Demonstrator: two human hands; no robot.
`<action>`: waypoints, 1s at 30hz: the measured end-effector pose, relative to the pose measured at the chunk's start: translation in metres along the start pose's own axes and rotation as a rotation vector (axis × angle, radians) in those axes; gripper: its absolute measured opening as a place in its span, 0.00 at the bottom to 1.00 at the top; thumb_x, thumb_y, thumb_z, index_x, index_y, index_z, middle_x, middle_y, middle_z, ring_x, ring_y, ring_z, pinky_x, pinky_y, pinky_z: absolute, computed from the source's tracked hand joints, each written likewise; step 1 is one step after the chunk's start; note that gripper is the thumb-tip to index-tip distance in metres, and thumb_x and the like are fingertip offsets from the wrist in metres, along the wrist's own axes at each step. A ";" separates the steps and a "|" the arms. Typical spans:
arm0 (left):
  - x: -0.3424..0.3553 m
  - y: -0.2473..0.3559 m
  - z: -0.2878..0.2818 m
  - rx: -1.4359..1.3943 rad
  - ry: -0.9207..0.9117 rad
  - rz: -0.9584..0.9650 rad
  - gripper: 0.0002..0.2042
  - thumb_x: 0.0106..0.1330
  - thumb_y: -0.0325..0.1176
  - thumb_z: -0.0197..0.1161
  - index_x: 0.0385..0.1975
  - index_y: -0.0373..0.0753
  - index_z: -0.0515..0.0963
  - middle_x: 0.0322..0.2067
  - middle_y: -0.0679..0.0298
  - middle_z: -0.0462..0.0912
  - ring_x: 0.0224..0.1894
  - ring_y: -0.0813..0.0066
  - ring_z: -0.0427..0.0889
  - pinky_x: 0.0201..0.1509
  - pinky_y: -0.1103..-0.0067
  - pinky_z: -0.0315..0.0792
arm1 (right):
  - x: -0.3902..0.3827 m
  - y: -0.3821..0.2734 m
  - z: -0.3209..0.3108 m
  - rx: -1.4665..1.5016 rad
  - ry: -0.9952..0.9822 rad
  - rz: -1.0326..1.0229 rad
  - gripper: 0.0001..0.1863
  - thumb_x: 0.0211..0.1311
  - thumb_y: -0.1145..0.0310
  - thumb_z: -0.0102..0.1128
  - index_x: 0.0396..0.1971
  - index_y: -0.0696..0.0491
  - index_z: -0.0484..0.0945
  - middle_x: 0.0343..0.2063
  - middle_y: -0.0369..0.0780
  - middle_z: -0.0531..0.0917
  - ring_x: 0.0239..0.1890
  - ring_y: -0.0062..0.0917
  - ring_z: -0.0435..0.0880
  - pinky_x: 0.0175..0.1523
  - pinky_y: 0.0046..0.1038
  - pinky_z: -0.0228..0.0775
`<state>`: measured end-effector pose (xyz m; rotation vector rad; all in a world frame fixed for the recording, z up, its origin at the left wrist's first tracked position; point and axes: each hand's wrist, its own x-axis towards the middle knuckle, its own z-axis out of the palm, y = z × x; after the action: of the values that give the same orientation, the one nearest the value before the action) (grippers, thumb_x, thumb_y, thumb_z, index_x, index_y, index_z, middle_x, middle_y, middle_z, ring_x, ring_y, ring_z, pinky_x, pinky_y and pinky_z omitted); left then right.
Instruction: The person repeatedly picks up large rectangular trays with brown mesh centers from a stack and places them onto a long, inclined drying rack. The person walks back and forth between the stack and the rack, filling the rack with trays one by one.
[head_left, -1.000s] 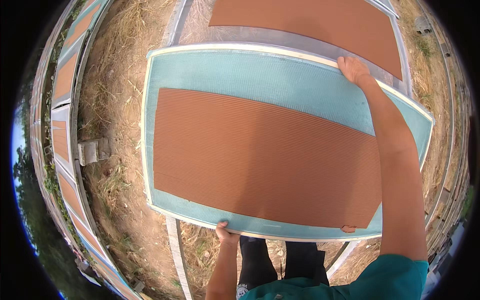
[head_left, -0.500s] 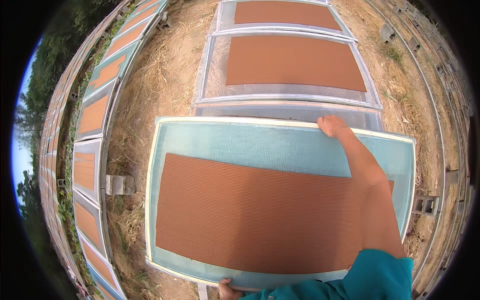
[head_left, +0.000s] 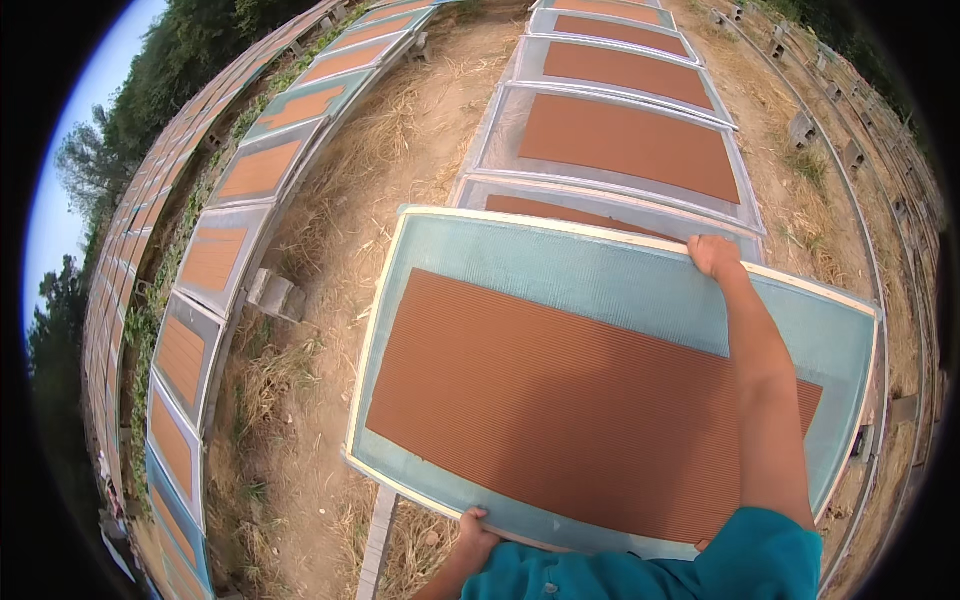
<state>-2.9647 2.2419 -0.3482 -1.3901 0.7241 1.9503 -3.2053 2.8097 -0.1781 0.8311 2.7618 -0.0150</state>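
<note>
I am holding a wide rectangular screen (head_left: 540, 245) with pale green-blue mesh and a cream frame. A brown, finely ridged sheet (head_left: 500, 380) lies on it, with a shadow over part of it. My right hand (head_left: 712, 255) grips the far edge, right of centre, its arm crossing over the mesh and sheet. My left hand (head_left: 475, 537) is closed on the near edge, left of centre. Just beyond the held screen, a grey framed screen (head_left: 630, 150) carrying a brown sheet lies in a row with others like it.
A left row of slanted screens (head_left: 205, 260) with brown sheets runs into the distance. A concrete block (head_left: 275, 295) and dry straw lie on the dirt path (head_left: 360, 170). Bare rails with blocks (head_left: 800, 130) run along the right. A wooden beam (head_left: 376, 540) shows below. Trees line the left.
The view has tilted up, showing more of the rows ahead. The held screen, both hands still on it, has shifted right in the picture and is a little more turned.
</note>
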 end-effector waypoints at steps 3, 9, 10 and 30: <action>-0.024 -0.028 -0.069 -0.016 0.043 -0.008 0.27 0.39 0.30 0.47 0.46 0.31 0.61 0.50 0.47 0.64 0.54 0.44 0.59 0.61 0.53 0.47 | -0.047 -0.013 0.041 -0.013 -0.047 -0.053 0.25 0.56 0.59 0.27 0.35 0.56 0.77 0.41 0.45 0.77 0.46 0.37 0.75 0.51 0.36 0.64; -0.079 -0.029 -0.162 0.006 0.173 -0.014 0.28 0.39 0.30 0.47 0.47 0.31 0.60 0.51 0.47 0.62 0.54 0.44 0.57 0.61 0.51 0.45 | -0.133 -0.041 0.106 0.063 -0.114 -0.047 0.25 0.55 0.60 0.28 0.34 0.54 0.78 0.41 0.43 0.78 0.44 0.37 0.75 0.48 0.35 0.64; -0.088 -0.028 -0.178 0.012 0.198 -0.028 0.28 0.39 0.30 0.47 0.47 0.31 0.60 0.51 0.47 0.62 0.54 0.43 0.57 0.61 0.51 0.45 | -0.149 -0.047 0.118 0.071 -0.116 -0.045 0.25 0.55 0.60 0.28 0.34 0.54 0.78 0.41 0.43 0.78 0.44 0.36 0.75 0.48 0.35 0.64; -0.093 0.019 -0.395 0.000 0.305 -0.058 0.21 0.38 0.27 0.48 0.39 0.34 0.67 0.42 0.56 0.71 0.46 0.54 0.68 0.56 0.60 0.59 | -0.295 -0.122 0.273 0.039 -0.429 0.046 0.24 0.57 0.61 0.29 0.41 0.55 0.76 0.46 0.44 0.75 0.49 0.36 0.73 0.52 0.37 0.62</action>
<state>-2.7168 1.9218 -0.3740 -1.7111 0.8116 1.7119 -2.9686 2.5245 -0.3773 0.7938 2.3458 -0.2136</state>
